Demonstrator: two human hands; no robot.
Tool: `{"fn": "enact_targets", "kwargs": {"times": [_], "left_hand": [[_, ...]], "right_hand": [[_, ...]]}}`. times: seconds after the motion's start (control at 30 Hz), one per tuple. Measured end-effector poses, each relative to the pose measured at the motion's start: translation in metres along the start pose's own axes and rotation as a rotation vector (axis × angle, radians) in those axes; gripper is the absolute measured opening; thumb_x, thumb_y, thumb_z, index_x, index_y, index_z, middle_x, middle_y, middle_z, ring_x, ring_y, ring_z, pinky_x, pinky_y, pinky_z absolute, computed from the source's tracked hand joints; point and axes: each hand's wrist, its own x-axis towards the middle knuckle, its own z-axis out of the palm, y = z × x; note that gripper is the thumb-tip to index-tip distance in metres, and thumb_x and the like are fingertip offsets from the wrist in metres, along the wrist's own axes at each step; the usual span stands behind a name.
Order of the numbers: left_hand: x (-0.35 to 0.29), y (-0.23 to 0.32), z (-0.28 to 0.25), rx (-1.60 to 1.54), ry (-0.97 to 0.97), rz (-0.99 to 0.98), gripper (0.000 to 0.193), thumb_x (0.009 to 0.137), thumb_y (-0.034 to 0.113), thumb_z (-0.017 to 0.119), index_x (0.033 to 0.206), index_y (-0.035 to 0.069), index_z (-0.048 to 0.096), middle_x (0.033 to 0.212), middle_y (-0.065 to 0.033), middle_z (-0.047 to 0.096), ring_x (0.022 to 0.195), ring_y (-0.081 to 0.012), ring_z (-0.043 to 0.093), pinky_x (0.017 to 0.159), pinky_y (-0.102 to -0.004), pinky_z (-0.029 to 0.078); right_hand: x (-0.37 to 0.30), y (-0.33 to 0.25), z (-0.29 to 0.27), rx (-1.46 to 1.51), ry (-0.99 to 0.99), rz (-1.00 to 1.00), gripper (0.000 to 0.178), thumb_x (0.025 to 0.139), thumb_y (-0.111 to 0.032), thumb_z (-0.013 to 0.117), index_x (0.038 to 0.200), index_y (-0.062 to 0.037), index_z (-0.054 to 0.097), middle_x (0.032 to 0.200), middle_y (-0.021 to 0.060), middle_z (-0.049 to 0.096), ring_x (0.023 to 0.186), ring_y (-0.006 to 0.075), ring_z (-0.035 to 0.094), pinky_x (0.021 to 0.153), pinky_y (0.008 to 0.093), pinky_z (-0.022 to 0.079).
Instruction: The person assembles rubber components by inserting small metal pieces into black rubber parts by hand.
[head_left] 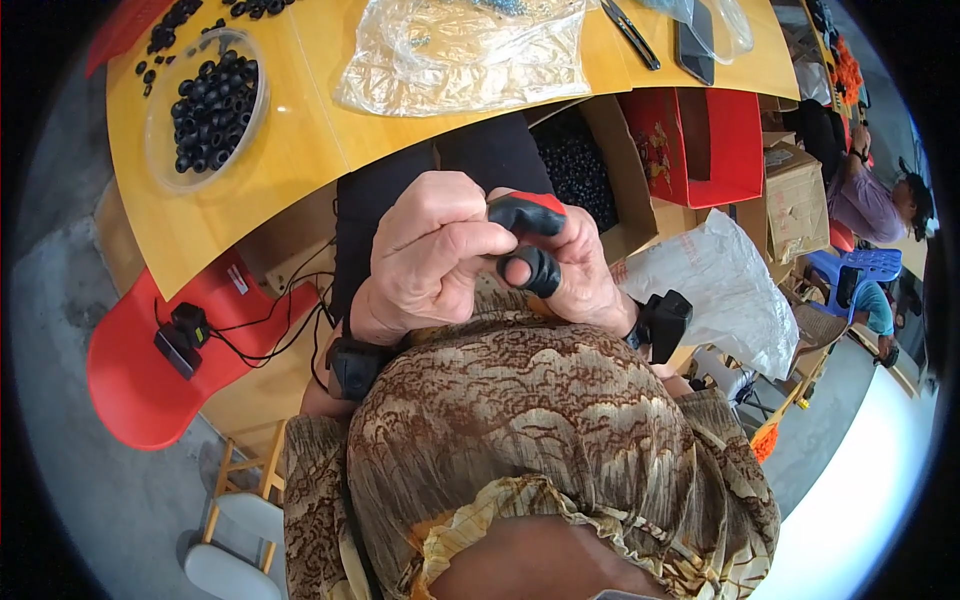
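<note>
My left hand is closed above my lap, its fingers curled and the fingertips pinched together. Facing it, my right hand is closed too, with thumb and forefinger bent toward the left fingertips. Black coverings wrap that thumb and forefinger, and the forefinger one has a red patch. The fingertips of both hands meet or nearly meet; whatever lies between them is hidden or too small to name. Beyond the hands, on the yellow table, stands a round clear tub of small black ring-like parts.
A clear plastic bag, tweezers-like tool and phone lie on the table. Below are a cardboard box of black pieces and a red box. A white sack is right, a red chair left. People sit far right.
</note>
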Motion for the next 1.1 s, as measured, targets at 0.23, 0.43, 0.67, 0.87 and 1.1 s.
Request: {"fn": "enact_targets", "kwargs": {"times": [0.23,0.43,0.67,0.87,1.1], "left_hand": [[-0.006,0.006,-0.002,-0.045,-0.016,-0.083,0.032,0.054,-0.005,0.068,0.083,0.006,0.062,0.082,-0.0061,0.052,0.069,-0.0185,0.054,0.057,-0.0264,0.045],[0.006,0.015,-0.010,-0.010,-0.144,-0.028,0.036,0.050,-0.005,0.068,0.084,0.004,0.062,0.082,-0.0058,0.053,0.066,-0.0199,0.055,0.057,-0.0275,0.046],[0.013,0.014,-0.014,-0.073,-0.235,0.008,0.036,0.049,-0.003,0.067,0.085,0.002,0.062,0.084,-0.0068,0.052,0.063,-0.0202,0.055,0.054,-0.0283,0.045],[0.005,0.009,-0.006,-0.143,-0.183,-0.001,0.032,0.053,-0.004,0.064,0.084,0.002,0.062,0.083,-0.0064,0.052,0.062,-0.0197,0.055,0.053,-0.0285,0.045],[0.014,0.014,-0.009,-0.211,-0.243,0.045,0.026,0.059,-0.001,0.064,0.084,0.003,0.062,0.084,-0.0076,0.054,0.066,-0.0201,0.056,0.055,-0.0292,0.047]], "right_hand": [[-0.005,-0.006,-0.001,-0.221,-0.019,-0.071,0.026,0.071,-0.001,0.071,0.089,-0.0039,0.052,0.087,0.0009,0.051,0.078,0.0101,0.050,0.065,0.0227,0.044],[-0.007,-0.002,0.001,-0.406,0.008,-0.155,0.034,0.065,-0.009,0.076,0.087,-0.0047,0.051,0.081,0.0062,0.054,0.065,0.0192,0.055,0.058,0.0264,0.045],[-0.004,-0.014,0.002,-0.581,-0.001,-0.311,0.033,0.066,-0.011,0.075,0.084,-0.0056,0.048,0.077,0.0069,0.055,0.066,0.0234,0.057,0.056,0.0285,0.045],[-0.002,-0.014,-0.005,-0.669,-0.087,-0.384,0.041,0.064,-0.023,0.078,0.089,-0.0059,0.051,0.077,0.0072,0.052,0.064,0.0265,0.055,0.053,0.0315,0.044],[-0.007,-0.015,0.004,-0.773,0.016,-0.468,0.044,0.063,-0.023,0.078,0.092,-0.0046,0.051,0.076,0.0077,0.054,0.064,0.0272,0.057,0.054,0.0324,0.044]]}}
